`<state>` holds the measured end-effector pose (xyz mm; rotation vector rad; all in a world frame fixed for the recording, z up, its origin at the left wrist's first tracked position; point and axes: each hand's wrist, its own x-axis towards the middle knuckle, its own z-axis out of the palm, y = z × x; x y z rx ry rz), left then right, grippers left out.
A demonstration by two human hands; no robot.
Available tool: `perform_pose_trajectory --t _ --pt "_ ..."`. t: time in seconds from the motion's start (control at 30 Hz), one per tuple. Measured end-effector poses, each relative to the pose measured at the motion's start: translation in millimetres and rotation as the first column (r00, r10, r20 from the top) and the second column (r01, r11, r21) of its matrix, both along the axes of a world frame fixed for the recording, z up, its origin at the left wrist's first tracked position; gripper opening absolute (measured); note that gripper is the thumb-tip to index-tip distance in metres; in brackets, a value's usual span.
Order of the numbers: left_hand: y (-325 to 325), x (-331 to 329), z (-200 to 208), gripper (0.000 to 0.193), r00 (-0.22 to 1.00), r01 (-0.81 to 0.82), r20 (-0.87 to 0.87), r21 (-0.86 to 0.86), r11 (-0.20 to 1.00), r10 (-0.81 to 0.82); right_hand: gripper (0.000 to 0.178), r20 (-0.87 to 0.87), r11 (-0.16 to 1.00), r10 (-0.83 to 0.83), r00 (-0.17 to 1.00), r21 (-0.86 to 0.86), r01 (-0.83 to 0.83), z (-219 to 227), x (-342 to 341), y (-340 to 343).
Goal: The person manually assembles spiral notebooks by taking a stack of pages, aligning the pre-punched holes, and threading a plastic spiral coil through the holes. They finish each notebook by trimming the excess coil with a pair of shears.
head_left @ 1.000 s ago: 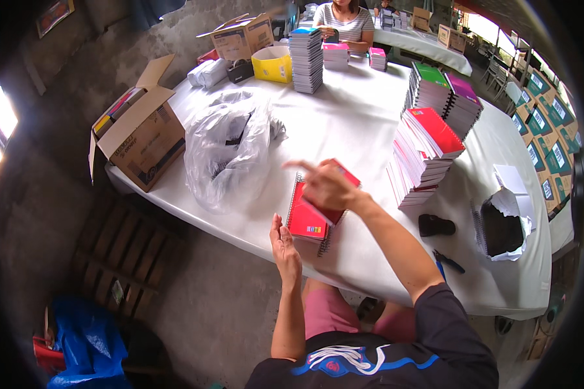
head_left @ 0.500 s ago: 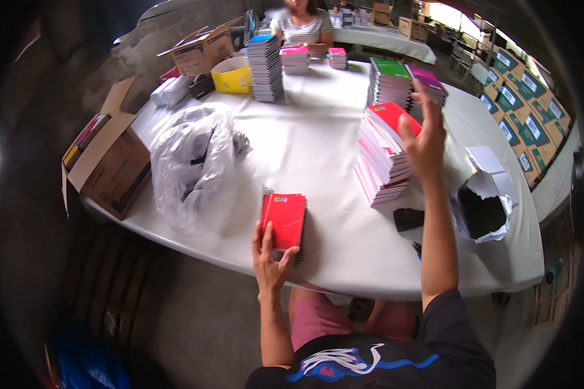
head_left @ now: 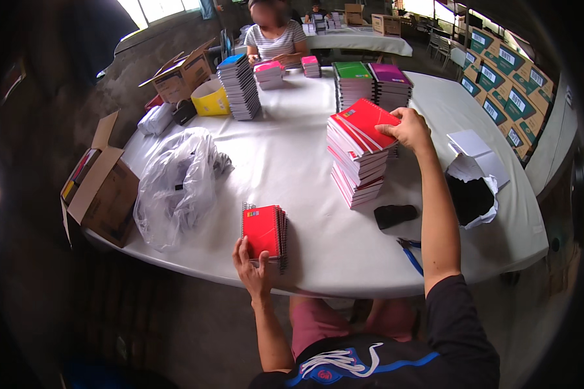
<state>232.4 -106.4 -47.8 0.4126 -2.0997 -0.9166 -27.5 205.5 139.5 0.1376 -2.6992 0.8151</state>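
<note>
A small stack of red spiral notebooks (head_left: 261, 230) lies near the table's front edge. My left hand (head_left: 253, 272) rests against its near left corner, fingers spread and thumb at the near edge. To the right rises a tall, uneven stack of red-covered notebooks (head_left: 357, 165), with several upper ones fanned. At the top right corner of that stack, my right hand (head_left: 412, 129) pinches a red notebook (head_left: 370, 120) between thumb and fingers. How many covers it grips I cannot tell.
Green (head_left: 352, 70) and purple notebooks (head_left: 389, 74) stand behind the tall stack. Blue-handled pliers (head_left: 410, 255), a black object (head_left: 396, 216) and a torn white wrapper (head_left: 493, 207) lie right. Left are a plastic bag (head_left: 175, 188) and open carton (head_left: 107, 188). A person (head_left: 276, 42) sits across.
My right hand has come down from above the tall stack and closed on a top notebook; the upper notebooks now fan out. My left hand stays at the small stack. The view has shifted.
</note>
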Motion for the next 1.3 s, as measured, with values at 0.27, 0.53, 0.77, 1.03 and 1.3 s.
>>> perform_pose_trajectory --t 0.27,0.53,0.77,1.03,1.3 --pt "79.1 -12.0 81.9 0.054 0.927 -0.083 -0.371 -0.348 0.934 -0.056 0.035 -0.427 0.918 0.126 0.896 -0.292 -0.268 19.4 59.0 -1.3" --pt "193.9 -27.5 58.5 0.047 0.883 0.47 0.237 -0.451 0.759 -0.405 0.032 0.017 0.859 0.458 0.889 -0.265 -0.438 -154.7 191.4 31.8" --pt "183.5 -47.0 21.3 0.053 0.824 0.562 0.173 -0.365 0.742 -0.54 0.065 -0.146 0.962 0.106 0.983 -0.234 -0.139 -157.3 128.4 137.9" --pt "203.8 -53.7 -2.7 0.053 0.922 0.347 -0.01 -0.428 0.834 -0.388 0.031 -0.162 0.703 -0.333 0.929 0.613 0.359 -217.5 53.9 156.3" --pt "187.1 -42.6 -4.7 0.047 0.934 0.324 0.024 -0.471 0.82 -0.356 0.022 0.207 0.933 -0.097 0.973 0.359 0.017 -182.1 45.5 163.2"
